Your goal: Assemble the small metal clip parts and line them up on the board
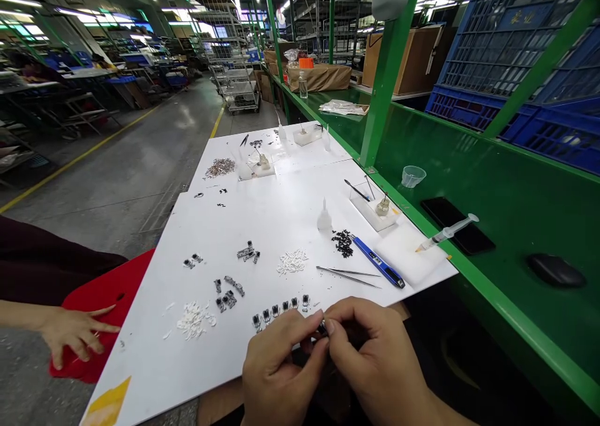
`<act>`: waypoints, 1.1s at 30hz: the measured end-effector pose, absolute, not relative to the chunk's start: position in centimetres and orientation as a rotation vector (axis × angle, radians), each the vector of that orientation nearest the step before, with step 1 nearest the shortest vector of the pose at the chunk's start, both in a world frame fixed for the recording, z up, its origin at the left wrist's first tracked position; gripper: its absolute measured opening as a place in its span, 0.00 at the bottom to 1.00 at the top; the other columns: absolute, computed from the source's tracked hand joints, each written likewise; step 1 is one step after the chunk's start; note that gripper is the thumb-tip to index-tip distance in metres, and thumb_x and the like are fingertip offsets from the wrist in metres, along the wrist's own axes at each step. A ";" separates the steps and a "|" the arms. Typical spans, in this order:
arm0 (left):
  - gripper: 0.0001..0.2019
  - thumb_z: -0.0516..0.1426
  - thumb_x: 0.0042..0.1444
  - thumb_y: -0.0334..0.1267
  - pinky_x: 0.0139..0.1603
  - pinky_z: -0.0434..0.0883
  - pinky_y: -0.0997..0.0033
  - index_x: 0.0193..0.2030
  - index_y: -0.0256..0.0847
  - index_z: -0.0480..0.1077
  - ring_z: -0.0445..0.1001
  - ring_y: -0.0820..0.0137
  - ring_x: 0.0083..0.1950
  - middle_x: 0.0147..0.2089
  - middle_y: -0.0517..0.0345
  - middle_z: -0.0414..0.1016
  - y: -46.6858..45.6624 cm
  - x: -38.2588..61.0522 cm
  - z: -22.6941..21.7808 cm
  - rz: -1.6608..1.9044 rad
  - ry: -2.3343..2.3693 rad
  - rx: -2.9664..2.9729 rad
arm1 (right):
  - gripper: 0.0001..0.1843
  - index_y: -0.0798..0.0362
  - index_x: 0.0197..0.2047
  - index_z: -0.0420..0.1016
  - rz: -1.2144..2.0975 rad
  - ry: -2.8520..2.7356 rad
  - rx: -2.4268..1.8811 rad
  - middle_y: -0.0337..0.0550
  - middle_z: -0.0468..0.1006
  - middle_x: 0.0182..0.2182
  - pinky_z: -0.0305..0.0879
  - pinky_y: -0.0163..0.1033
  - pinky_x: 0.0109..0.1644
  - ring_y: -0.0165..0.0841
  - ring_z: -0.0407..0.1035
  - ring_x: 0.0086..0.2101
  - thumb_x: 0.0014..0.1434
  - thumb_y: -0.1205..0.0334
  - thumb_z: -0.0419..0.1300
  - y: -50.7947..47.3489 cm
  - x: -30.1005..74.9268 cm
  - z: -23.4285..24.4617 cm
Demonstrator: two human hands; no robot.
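Note:
My left hand (287, 362) and my right hand (375, 351) meet at the front edge of the white board. Both are closed, pinching a small black part (322, 327) between thumbs and fingertips; most of it is hidden. Just beyond them stands a row of small black-and-clear parts (275, 312). A pair of tweezers (349, 276) lies past my right hand, beside a blue utility knife (379, 261). Farther in are a pile of white bits (292, 261) and a pile of tiny black pieces (343, 243). More white bits (193, 320) lie to the left, near grey-black parts (227, 300).
On the right are a white foam pad (407, 248), a syringe (447, 232), a phone (457, 224) and a black mouse (556, 270). A squeeze bottle (324, 217) stands mid-board. At left, another person's hand (77, 332) rests on a red stool (105, 310).

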State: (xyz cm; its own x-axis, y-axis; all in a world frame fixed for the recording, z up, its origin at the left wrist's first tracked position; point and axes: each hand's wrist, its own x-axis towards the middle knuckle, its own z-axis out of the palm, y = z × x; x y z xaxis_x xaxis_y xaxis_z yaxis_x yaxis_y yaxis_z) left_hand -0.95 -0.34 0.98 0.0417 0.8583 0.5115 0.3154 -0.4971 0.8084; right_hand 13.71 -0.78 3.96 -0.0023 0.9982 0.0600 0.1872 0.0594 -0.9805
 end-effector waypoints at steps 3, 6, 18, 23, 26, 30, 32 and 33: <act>0.18 0.65 0.52 0.28 0.24 0.70 0.76 0.48 0.52 0.79 0.70 0.75 0.23 0.26 0.66 0.74 -0.3 -1.0 1.0 1.470 1.169 1.859 | 0.08 0.50 0.29 0.79 0.953 -1.444 -1.305 0.40 0.82 0.26 0.73 0.37 0.34 0.35 0.77 0.28 0.56 0.66 0.59 -0.8 13.7 3.8; 0.18 0.65 0.51 0.28 0.25 0.71 0.75 0.47 0.52 0.79 0.72 0.74 0.24 0.27 0.65 0.77 -0.4 -1.0 1.0 1.487 1.171 1.852 | 0.08 0.49 0.30 0.79 0.895 -1.491 -1.274 0.39 0.83 0.27 0.74 0.36 0.34 0.34 0.78 0.28 0.57 0.66 0.59 -0.8 13.7 3.9; 0.11 0.69 0.45 0.36 0.36 0.72 0.68 0.38 0.44 0.83 0.75 0.69 0.29 0.27 0.59 0.77 -0.9 -1.8 0.5 1.596 1.192 0.971 | 0.09 0.46 0.36 0.78 0.681 -1.606 -1.367 0.44 0.84 0.36 0.76 0.43 0.37 0.40 0.78 0.32 0.65 0.55 0.58 2.0 18.6 0.1; 0.17 0.71 0.43 0.49 0.30 0.67 0.72 0.37 0.40 0.82 0.65 0.75 0.23 0.16 0.64 0.66 -0.3 -1.6 0.5 1.523 0.948 0.751 | 0.07 0.46 0.43 0.78 0.608 -1.641 -1.147 0.44 0.83 0.40 0.77 0.43 0.45 0.40 0.78 0.42 0.63 0.63 0.60 1.5 16.8 1.3; 0.18 0.69 0.46 0.52 0.24 0.62 0.76 0.36 0.40 0.82 0.55 0.78 0.20 0.13 0.68 0.54 -0.2 -0.9 0.8 1.425 0.822 0.593 | 0.16 0.46 0.49 0.76 0.542 -1.707 -0.952 0.45 0.83 0.46 0.76 0.43 0.53 0.39 0.78 0.47 0.59 0.71 0.62 0.9 14.7 2.6; 0.16 0.67 0.50 0.50 0.18 0.53 0.83 0.27 0.38 0.79 0.41 0.81 0.19 0.15 0.74 0.42 -0.4 0.0 1.2 1.298 0.698 0.391 | 0.19 0.47 0.50 0.76 0.615 -1.713 -0.860 0.44 0.84 0.42 0.79 0.41 0.49 0.37 0.79 0.42 0.58 0.74 0.61 1.0 13.1 3.4; 0.14 0.69 0.49 0.45 0.18 0.53 0.85 0.25 0.36 0.76 0.40 0.83 0.18 0.14 0.75 0.42 -0.6 0.1 1.2 1.245 0.587 0.226 | 0.17 0.48 0.49 0.77 0.629 -1.691 -0.888 0.44 0.84 0.40 0.79 0.40 0.46 0.36 0.80 0.39 0.58 0.74 0.62 1.0 12.8 3.5; 0.13 0.70 0.49 0.42 0.18 0.54 0.85 0.25 0.35 0.76 0.42 0.83 0.18 0.14 0.75 0.44 -0.7 0.1 1.2 1.220 0.527 0.131 | 0.16 0.48 0.48 0.77 0.627 -1.687 -0.903 0.44 0.84 0.39 0.79 0.40 0.45 0.36 0.80 0.39 0.59 0.73 0.63 1.0 12.8 3.5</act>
State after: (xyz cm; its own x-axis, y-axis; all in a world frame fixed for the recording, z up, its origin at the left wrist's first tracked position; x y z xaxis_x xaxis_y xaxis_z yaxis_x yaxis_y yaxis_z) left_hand 0.09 -0.74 1.17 0.2406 0.9182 -0.3148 -0.8586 0.3526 0.3722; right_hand 12.78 1.00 3.49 -0.1415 0.8179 0.5578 0.2551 0.5745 -0.7777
